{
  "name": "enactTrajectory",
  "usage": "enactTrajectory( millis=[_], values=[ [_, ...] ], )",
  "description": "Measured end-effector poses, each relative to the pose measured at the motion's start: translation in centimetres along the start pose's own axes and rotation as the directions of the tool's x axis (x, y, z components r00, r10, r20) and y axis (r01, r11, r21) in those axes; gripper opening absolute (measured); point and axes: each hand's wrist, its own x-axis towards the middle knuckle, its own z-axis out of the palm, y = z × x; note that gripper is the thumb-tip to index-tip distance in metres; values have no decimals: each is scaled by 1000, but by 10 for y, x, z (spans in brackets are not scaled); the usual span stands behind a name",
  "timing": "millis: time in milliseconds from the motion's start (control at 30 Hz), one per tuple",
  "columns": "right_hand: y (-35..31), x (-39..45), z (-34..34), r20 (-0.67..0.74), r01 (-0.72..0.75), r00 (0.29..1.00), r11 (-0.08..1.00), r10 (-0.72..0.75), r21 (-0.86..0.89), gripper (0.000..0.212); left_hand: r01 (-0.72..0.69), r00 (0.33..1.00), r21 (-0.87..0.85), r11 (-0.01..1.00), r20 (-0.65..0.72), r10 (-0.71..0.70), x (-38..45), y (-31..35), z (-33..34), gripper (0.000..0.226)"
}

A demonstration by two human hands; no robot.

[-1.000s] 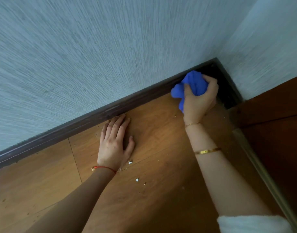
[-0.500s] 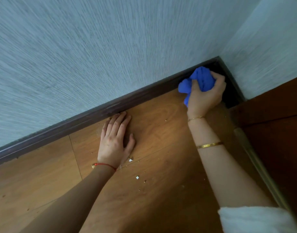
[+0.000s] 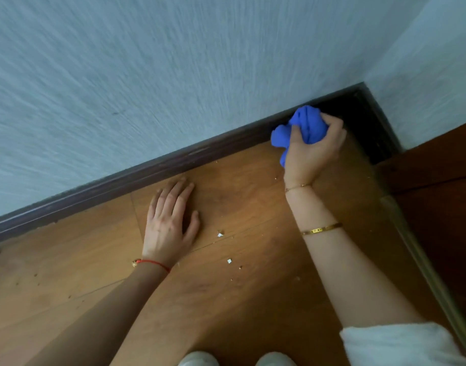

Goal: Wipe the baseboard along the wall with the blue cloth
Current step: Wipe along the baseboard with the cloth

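— Where's the blue cloth (image 3: 303, 125)?

— Bunched up in the right hand (image 3: 315, 151), whose grip is curled closed around it, pressing it against the dark baseboard (image 3: 152, 169) a little way short of the corner where the baseboard turns.

— And the other hand?

— The left hand (image 3: 169, 223) lies flat on the wood floor (image 3: 76, 260) just in front of the baseboard, fingers straight, holding nothing.

— Anything else near the baseboard?

— Small pale crumbs (image 3: 220, 235) on the floor beside the left hand; possibly paint flakes, too small to tell.
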Motion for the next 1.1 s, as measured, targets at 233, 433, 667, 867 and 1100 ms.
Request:
enactTrajectory(
  millis=[233, 433, 667, 867, 1100],
  values=[
    [-9, -104, 20, 366, 169, 915, 985, -172, 39, 38, 93, 994, 21, 995, -64, -92, -34, -21, -6, 56],
    [-5, -54, 15, 49, 52, 997, 998, -54, 35, 35, 131, 990, 16, 991, -55, -130, -39, -26, -6, 56],
    [-29, -160, 38, 379, 94, 918, 992, -118, 79, 37, 120, 990, 16, 993, -75, -119, -38, -27, -4, 56],
    [-27, -137, 33, 281, 86, 954, 993, -106, 85, 36, 132, 989, 8, 991, -62, -131, -39, -29, -5, 57],
    [-40, -160, 41, 308, 92, 944, 992, -116, 90, 36, 141, 987, 14, 990, -80, -139, -38, -27, -2, 56]
  ],
)
